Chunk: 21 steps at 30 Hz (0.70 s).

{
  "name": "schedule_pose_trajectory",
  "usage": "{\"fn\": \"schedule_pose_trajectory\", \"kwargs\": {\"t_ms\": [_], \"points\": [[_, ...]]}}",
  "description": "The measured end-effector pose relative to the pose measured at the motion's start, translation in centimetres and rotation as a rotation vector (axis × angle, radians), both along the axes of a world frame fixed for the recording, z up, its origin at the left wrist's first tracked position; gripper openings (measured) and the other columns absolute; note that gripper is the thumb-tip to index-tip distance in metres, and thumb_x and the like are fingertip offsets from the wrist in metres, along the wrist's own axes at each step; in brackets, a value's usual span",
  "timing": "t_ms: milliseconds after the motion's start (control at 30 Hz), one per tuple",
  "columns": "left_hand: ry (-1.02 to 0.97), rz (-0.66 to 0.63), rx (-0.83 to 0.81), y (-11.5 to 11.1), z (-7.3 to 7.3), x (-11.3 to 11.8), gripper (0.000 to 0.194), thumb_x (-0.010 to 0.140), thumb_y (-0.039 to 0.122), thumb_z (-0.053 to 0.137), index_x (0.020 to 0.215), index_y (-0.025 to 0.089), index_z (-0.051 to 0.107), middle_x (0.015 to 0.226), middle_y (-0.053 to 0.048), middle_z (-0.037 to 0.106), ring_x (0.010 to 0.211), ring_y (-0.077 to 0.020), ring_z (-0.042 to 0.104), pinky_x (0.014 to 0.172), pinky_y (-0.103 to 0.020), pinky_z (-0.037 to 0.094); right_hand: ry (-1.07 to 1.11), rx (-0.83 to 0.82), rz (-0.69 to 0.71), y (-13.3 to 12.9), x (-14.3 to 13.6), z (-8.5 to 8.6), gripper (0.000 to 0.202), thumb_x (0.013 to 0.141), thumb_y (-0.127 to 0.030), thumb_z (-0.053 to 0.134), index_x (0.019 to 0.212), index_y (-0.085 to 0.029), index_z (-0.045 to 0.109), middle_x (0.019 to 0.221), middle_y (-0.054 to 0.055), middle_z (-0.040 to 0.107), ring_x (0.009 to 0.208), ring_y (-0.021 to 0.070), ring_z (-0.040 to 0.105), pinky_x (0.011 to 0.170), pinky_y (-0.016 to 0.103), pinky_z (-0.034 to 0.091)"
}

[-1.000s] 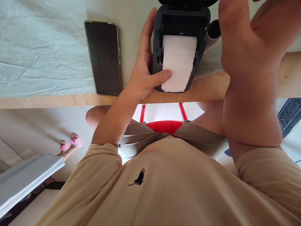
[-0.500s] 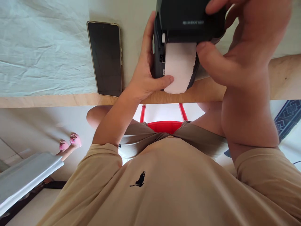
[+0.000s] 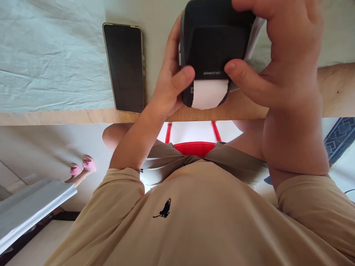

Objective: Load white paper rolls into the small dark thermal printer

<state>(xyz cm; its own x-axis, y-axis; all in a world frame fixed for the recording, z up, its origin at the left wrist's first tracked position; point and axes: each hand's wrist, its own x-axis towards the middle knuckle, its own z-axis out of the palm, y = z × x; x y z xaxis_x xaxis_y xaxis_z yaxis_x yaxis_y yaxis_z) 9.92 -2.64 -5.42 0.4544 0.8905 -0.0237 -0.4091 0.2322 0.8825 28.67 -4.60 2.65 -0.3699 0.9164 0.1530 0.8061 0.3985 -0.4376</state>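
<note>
– What do we record at the table point(image 3: 63, 117)?
– We find the right hand point(image 3: 287, 62) and left hand point(image 3: 169, 83) clamped on opposite sides of the black printer point(image 3: 216, 48), by the front edge; phone point(image 3: 124, 68) lying left; white paper point(image 3: 209, 95) protruding nearest us.

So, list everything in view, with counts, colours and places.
printer: one, black, top centre
paper strip: one, white, at the printer's near end
pale object: one, whitish, right of the printer, partly hidden
phone: one, dark, gold-edged, left of the printer
cloth: one, pale green, upper left
table: one, brown wooden edge, spanning the view
seat: one, red, centre
mat: one, dark blue patterned, right edge
cable: one, dark, right edge
slippers: two, pink, worn, at left
panel: one, pale grey, lower left
shirt: one, tan with a black emblem, bottom centre
shorts: one pair, greyish brown, centre
left fingers: one hand, bare, printer's left side
right fingers: one hand, bare, printer's right side
</note>
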Motion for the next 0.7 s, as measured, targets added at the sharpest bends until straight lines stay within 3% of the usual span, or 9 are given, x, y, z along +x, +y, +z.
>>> {"fn": "schedule_pose_trajectory", "kwargs": {"t_ms": [100, 200, 300, 400, 433, 500, 567, 633, 700], "points": [[-0.142, 0.012, -0.006, 0.5, -1.5, 0.7, 0.047, 0.060, 0.058, 0.057, 0.104, 0.043, 0.050, 0.110, 0.006, 0.062, 0.121, -0.0258, 0.051, 0.084, -0.040, 0.054, 0.024, -0.039, 0.060, -0.1, -0.2, 0.2, 0.049, 0.080, -0.043, 0.036, 0.126, -0.027, 0.033, 0.127, -0.006, 0.041, 0.119, 0.0093, 0.042, 0.110, 0.033, 0.029], [-0.126, 0.021, 0.006, 0.3, -1.4, 0.7, 0.044, 0.062, 0.054, 0.058, 0.104, 0.042, 0.053, 0.107, 0.004, 0.064, 0.117, -0.0266, 0.054, 0.079, -0.039, 0.056, 0.111, -0.066, 0.091, -0.1, -0.2, 0.0, 0.048, 0.079, -0.038, 0.042, 0.124, -0.023, 0.039, 0.126, -0.005, 0.043, 0.121, 0.0068, 0.041, 0.108, 0.023, 0.035], [-0.135, 0.015, -0.009, -0.1, -0.4, 0.3, 0.045, 0.062, 0.049, 0.064, 0.105, 0.040, 0.055, 0.110, 0.006, 0.064, 0.123, -0.0261, 0.050, 0.087, -0.036, 0.054, 0.155, -0.078, 0.070, -0.2, -0.3, -0.2, 0.048, 0.078, -0.037, 0.044, 0.124, -0.021, 0.041, 0.126, -0.002, 0.043, 0.122, 0.0062, 0.041, 0.107, 0.020, 0.037], [-0.093, 0.006, -0.044, -0.4, 0.0, -0.1, 0.042, 0.074, 0.035, 0.056, 0.116, 0.031, 0.052, 0.115, 0.008, 0.059, 0.133, -0.0241, 0.039, 0.104, -0.035, 0.040, 0.170, -0.084, 0.061, -0.3, -0.4, -0.2, 0.048, 0.077, -0.036, 0.046, 0.123, -0.020, 0.043, 0.127, -0.001, 0.042, 0.123, 0.0068, 0.040, 0.108, 0.020, 0.036], [-0.086, 0.018, -0.044, -0.3, -0.2, -0.1, 0.043, 0.074, 0.036, 0.057, 0.116, 0.030, 0.052, 0.114, 0.008, 0.059, 0.133, -0.0253, 0.037, 0.104, -0.035, 0.040, 0.176, -0.085, 0.063, -0.2, -0.4, -0.1, 0.048, 0.077, -0.035, 0.047, 0.123, -0.020, 0.043, 0.128, -0.001, 0.042, 0.123, 0.0068, 0.040, 0.109, 0.020, 0.035], [-0.116, 0.067, -0.004, -0.2, -0.8, 0.0, 0.057, 0.055, 0.051, 0.070, 0.108, 0.039, 0.054, 0.116, 0.008, 0.062, 0.130, -0.0262, 0.043, 0.101, -0.034, 0.047, 0.182, -0.079, 0.072, -0.2, -0.3, -0.2, 0.048, 0.077, -0.035, 0.046, 0.123, -0.020, 0.042, 0.128, -0.002, 0.042, 0.121, 0.0064, 0.042, 0.108, 0.021, 0.035], [-0.123, 0.046, 0.039, 0.0, -1.3, 0.2, 0.061, 0.053, 0.057, 0.069, 0.109, 0.041, 0.053, 0.118, 0.008, 0.061, 0.128, -0.0264, 0.046, 0.099, -0.035, 0.050, 0.185, -0.064, 0.082, -0.2, -0.2, -0.2, 0.048, 0.077, -0.036, 0.046, 0.122, -0.021, 0.042, 0.124, -0.003, 0.045, 0.117, 0.0063, 0.044, 0.106, 0.021, 0.037], [-0.112, 0.015, 0.053, 0.1, -1.3, 0.4, 0.049, 0.067, 0.052, 0.060, 0.113, 0.039, 0.051, 0.116, 0.009, 0.060, 0.130, -0.0245, 0.044, 0.100, -0.036, 0.047, 0.194, -0.043, 0.084, -0.2, -0.1, -0.3, 0.046, 0.077, -0.036, 0.046, 0.120, -0.020, 0.043, 0.118, -0.002, 0.048, 0.117, 0.0070, 0.045, 0.104, 0.021, 0.039], [-0.131, 0.014, 0.049, 0.1, -1.0, 0.6, 0.043, 0.071, 0.057, 0.052, 0.111, 0.041, 0.053, 0.114, 0.011, 0.063, 0.128, -0.0231, 0.046, 0.103, -0.037, 0.046, 0.219, -0.019, 0.074, -0.2, -0.1, -0.5, 0.043, 0.079, -0.034, 0.043, 0.118, -0.017, 0.046, 0.114, -0.001, 0.050, 0.119, 0.0081, 0.044, 0.106, 0.022, 0.038]]}}
